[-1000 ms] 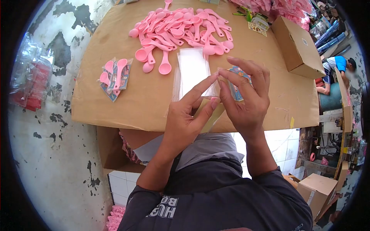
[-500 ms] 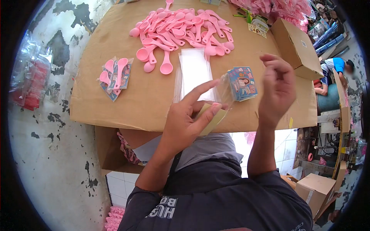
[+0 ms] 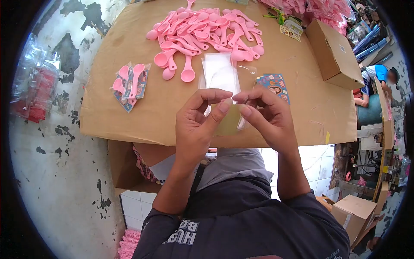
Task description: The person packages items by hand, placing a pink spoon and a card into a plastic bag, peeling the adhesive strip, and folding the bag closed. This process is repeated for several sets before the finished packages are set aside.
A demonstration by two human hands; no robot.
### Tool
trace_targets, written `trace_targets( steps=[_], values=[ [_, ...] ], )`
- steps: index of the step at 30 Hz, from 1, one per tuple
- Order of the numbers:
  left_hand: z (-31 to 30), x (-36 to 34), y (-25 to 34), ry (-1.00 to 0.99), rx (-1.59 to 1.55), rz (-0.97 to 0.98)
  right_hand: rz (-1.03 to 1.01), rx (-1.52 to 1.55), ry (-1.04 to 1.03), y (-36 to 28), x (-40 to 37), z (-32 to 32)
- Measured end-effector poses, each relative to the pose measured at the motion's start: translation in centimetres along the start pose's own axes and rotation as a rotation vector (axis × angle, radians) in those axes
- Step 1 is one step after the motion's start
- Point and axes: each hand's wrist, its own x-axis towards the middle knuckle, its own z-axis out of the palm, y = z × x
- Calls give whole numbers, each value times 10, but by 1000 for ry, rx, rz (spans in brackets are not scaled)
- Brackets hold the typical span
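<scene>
My left hand (image 3: pixel 198 121) and my right hand (image 3: pixel 271 118) meet over the table's front edge, both pinching a clear plastic bag with a yellowish-green card (image 3: pixel 227 119) in it. Behind them lies a stack of clear bags on white paper (image 3: pixel 220 75). A stack of blue printed cards (image 3: pixel 276 84) is partly hidden behind my right hand. Farther back is a heap of pink spoons (image 3: pixel 202 28). At the left, bagged pink spoons (image 3: pixel 137 80) rest on blue cards.
A cardboard box (image 3: pixel 332 54) stands at the table's right, near green items (image 3: pixel 280 17) and pink bagged goods (image 3: pixel 323 8). Another person (image 3: pixel 373 80) is at the far right. Plastic bags (image 3: pixel 39 86) hang on the left wall.
My right hand has moved left and down from above the card stack to meet my left hand at the bag. The greenish card now hangs more upright between them.
</scene>
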Motion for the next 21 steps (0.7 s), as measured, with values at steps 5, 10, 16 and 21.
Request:
trace_targets(
  steps=[5, 10, 16, 21],
  values=[
    [-2, 1, 4, 14, -42, -130, 89, 41, -23, 0, 2, -8],
    [-4, 1, 7, -17, -26, -190, 82, 100, 9, -1, 0, -14],
    [-9, -4, 1, -59, 25, -32, -53, 156, -26, 10, -2, -21],
    [-8, -4, 2, -73, -17, 71, -84, 183, -96, 3, -3, -26]
  ],
)
